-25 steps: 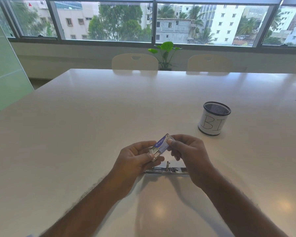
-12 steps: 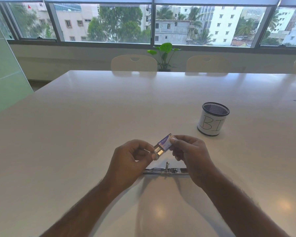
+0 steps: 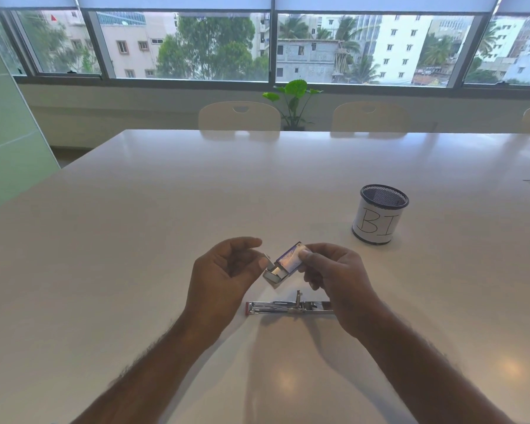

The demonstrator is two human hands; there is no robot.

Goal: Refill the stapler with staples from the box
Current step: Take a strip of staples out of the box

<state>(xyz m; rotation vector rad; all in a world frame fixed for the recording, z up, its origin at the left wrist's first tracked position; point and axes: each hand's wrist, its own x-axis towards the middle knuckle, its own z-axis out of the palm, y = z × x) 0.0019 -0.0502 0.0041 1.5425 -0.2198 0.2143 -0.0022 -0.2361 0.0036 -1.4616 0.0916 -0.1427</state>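
Observation:
My right hand pinches the purple-and-white staple box above the table. Its inner tray is slid out toward the lower left and shows a silvery strip of staples. My left hand is beside the tray with the fingers apart; the thumb tip sits right at the tray's end and the index finger is lifted off it. The metal stapler lies opened flat on the white table just below both hands, its red end to the left and its right end hidden under my right hand.
A black mesh pen cup wrapped in paper marked "BI" stands to the right, further back. Two pale chairs and a potted plant are beyond the table's far edge, under the windows.
The tray has slid further out of the box. My left hand's fingers have come off the tray and spread apart. The stapler has not moved.

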